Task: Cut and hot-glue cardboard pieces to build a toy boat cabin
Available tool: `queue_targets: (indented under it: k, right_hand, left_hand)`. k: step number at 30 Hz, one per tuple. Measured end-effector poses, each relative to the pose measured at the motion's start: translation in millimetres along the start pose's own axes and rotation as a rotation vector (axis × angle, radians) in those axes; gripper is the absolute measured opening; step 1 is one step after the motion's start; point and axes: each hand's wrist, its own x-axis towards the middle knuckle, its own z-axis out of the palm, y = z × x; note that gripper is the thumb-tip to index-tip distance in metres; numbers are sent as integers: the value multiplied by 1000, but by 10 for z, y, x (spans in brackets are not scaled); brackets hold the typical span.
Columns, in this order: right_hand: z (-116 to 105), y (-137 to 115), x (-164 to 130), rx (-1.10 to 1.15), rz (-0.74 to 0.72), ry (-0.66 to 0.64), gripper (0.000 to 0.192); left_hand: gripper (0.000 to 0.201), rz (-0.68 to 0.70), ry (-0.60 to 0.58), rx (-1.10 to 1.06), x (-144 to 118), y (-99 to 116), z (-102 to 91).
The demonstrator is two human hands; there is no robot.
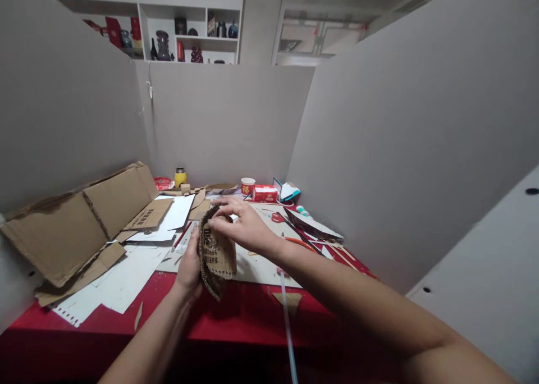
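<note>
A curved piece of brown cardboard (219, 252) with black printed characters is held up over the table's front part. Its corrugated edge faces left, and a dark flap hangs below. My left hand (189, 263) grips it from the left side, with most of the fingers hidden behind it. From the right, my right hand (238, 221) reaches over the top, fingers bent and pressed on the upper edge and printed face. Beneath both hands lies a pale work board (261, 269).
Large folded cardboard (122, 204) and white paper sheets (138, 266) cover the left side. Red scissors (278, 218), a red-and-white box (265, 193), a paper cup (248, 184) and a yellow jar (180, 176) lie farther back. A translucent rod (288, 328) juts over the front edge. Grey partitions (227, 120) enclose the table.
</note>
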Motion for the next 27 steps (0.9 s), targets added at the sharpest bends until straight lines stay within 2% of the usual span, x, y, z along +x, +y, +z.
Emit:
queue_targets:
  k: [8, 18, 22, 27]
  right_hand:
    - [65, -6, 25, 136, 123, -87, 17]
    - [74, -1, -32, 224, 254, -141, 15]
    - [78, -24, -47, 234, 274, -165, 16]
    - [93, -48, -68, 227, 272, -135, 15]
  left_hand:
    - [38, -58, 24, -8, -41, -2, 37]
    - [36, -4, 25, 71, 8, -80, -112]
    - [39, 26, 2, 98, 13, -88, -128]
    - [39, 62, -17, 131, 31, -98, -142]
